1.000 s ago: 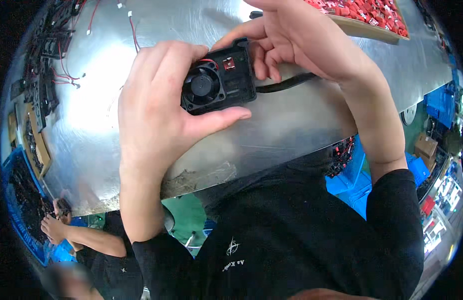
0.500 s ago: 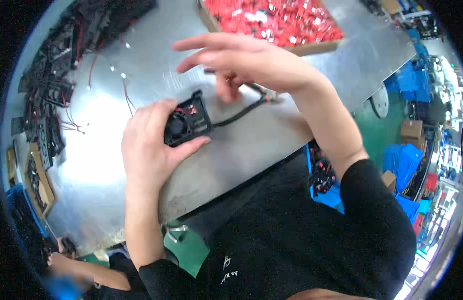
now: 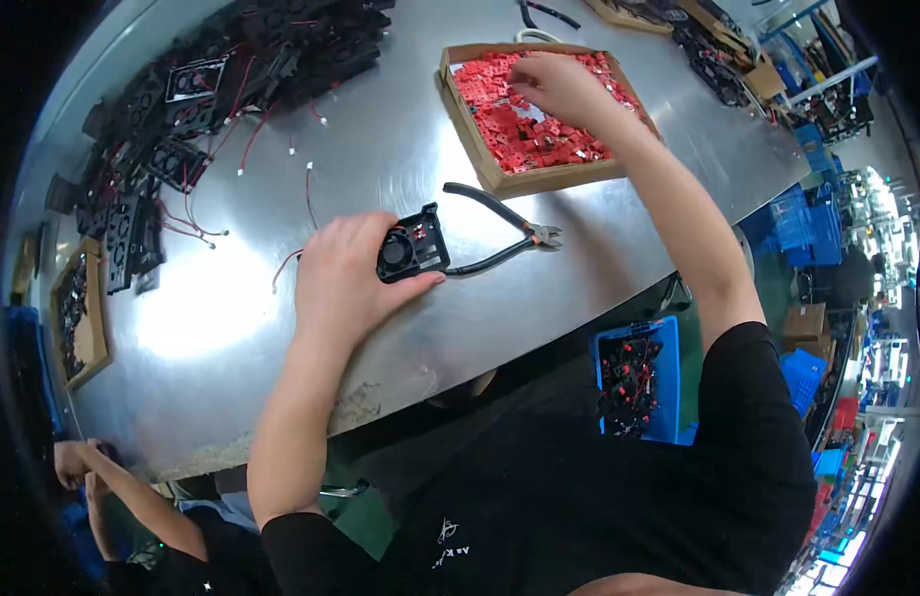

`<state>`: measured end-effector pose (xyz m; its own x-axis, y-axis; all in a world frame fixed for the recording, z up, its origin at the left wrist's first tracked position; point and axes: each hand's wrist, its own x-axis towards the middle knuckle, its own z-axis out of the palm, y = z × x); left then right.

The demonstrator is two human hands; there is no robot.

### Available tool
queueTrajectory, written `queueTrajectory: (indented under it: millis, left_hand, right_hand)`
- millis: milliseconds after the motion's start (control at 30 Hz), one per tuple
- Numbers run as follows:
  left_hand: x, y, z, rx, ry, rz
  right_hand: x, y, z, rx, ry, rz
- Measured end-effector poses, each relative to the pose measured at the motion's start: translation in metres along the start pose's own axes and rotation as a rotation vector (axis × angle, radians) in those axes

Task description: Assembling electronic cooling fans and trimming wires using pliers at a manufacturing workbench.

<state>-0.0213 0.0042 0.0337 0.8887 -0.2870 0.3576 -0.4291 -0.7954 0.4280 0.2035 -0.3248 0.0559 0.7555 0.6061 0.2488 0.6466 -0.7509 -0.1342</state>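
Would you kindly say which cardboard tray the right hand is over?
The shallow brown cardboard tray of small red parts: only it is filled with red. The far left cardboard tray holds dark parts.

I would call this a factory workshop dealing in small electrical parts: the head camera gives me a broad metal workbench (image 3: 499, 323) bearing a heap of black plastic frames (image 3: 311, 65), a shallow cardboard tray (image 3: 564, 178) full of small red pieces (image 3: 514, 139), and pliers (image 3: 528, 236). Below its edge I see a blue bin (image 3: 668, 397) of mixed parts, and at the lower left another worker's arm (image 3: 147, 502). Off to the right I make out blue crates (image 3: 802, 382), cardboard boxes (image 3: 806, 322) and bright, cluttered surroundings too small to read.
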Motion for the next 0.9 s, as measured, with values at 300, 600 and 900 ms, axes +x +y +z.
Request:
queueTrajectory:
  millis: [300,600,900]
  left_hand:
    - [-0.001,-0.001,0.002,-0.029,0.017,0.02]
    - [-0.004,-0.002,0.0,0.011,0.007,0.038]
    - [-0.008,-0.009,0.003,0.026,0.001,0.035]
  right_hand:
    - [0.016,-0.031,0.021,-0.333,-0.13,-0.019]
    - [0.003,-0.12,0.013,0.33,0.068,-0.056]
    - [0.011,-0.147,0.035,0.585,-0.185,0.212]
